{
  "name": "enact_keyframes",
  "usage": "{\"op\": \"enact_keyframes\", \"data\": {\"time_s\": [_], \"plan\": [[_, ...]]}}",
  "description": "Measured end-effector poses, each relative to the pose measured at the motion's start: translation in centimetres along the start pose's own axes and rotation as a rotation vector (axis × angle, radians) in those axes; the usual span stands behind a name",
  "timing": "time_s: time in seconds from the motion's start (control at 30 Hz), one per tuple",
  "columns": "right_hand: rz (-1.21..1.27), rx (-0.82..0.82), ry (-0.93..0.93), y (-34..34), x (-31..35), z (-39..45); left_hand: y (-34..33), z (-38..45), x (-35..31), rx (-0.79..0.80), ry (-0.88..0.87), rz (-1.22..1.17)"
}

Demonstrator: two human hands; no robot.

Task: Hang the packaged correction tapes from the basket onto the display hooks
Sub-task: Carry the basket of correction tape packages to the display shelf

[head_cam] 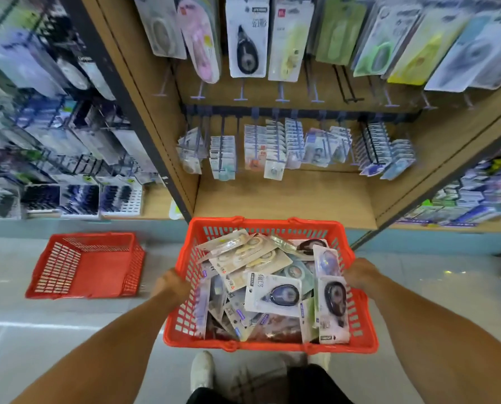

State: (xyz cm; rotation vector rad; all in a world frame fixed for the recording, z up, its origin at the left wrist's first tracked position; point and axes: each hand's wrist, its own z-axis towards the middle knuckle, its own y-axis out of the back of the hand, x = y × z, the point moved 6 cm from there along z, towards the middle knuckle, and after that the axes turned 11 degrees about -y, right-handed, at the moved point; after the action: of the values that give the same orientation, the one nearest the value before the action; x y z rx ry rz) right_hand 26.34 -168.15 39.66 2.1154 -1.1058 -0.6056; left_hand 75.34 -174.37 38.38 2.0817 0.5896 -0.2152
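A red plastic basket (272,224) full of several packaged correction tapes (272,293) is held in front of me, above the floor. My left hand (170,284) grips its left rim and my right hand (360,275) grips its right rim. Ahead stands a wooden display bay with rows of blue hooks (242,94). Packaged correction tapes (248,39) hang on the upper row, and smaller packs (275,147) hang on the lower row.
A second red basket (86,265), with nothing in it, sits on the tiled floor to the left. Shelving with stationery (68,193) flanks the bay on the left, and more stock (470,199) lies on the right. My feet (202,371) are below the basket.
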Motion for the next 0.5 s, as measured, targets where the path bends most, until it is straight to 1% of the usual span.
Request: {"op": "enact_keyframes", "data": {"time_s": [0.07, 0.17, 0.37, 0.5], "plan": [[0.020, 0.010, 0.007, -0.3, -0.2, 0.5, -0.5, 0.0, 0.4, 0.007, 0.006, -0.002], [0.054, 0.043, 0.035, -0.2, -0.9, 2.6, -2.2, -0.7, 0.0, 0.006, 0.063, 0.005], [0.124, 0.060, 0.104, 2.7, -3.5, 6.2, -5.9, -3.0, -3.9, -0.046, 0.141, 0.014], [0.135, 0.050, 0.124, 5.1, -5.1, 8.1, -7.8, -3.7, -6.5, -0.051, 0.144, 0.009]]}}
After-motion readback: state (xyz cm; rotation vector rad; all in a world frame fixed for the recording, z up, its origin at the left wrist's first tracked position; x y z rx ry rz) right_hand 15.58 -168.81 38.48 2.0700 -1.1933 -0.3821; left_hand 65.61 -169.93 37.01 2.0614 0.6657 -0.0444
